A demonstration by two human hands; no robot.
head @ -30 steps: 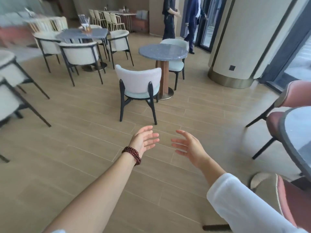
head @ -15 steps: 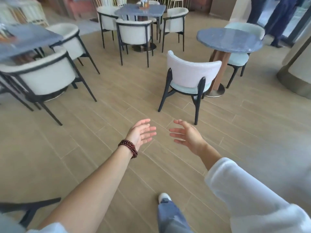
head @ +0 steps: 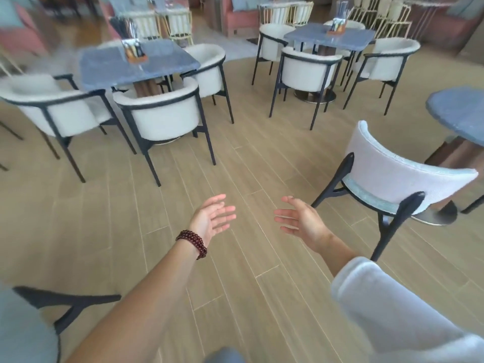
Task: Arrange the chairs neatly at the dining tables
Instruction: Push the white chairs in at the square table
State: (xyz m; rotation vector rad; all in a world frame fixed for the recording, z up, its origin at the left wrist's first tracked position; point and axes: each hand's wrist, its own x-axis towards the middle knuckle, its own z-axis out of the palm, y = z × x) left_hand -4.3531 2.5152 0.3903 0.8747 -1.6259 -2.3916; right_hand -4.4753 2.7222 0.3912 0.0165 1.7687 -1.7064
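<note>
Walk-up step, nothing in grasp.
Left hand (head: 213,221) and right hand (head: 301,218) hover over the floor (head: 235,166), fingers straight and loose, palms facing each other, both hands empty. The nearest chair (head: 408,184) stands at right, back toward the person, skewed and a little out from the round desk (head: 458,108). Armchairs (head: 159,119) ring the square desk (head: 136,64) far left. Next move likely calls for turning right, gripping that backrest with both hands and pushing it square to the desk.
</note>
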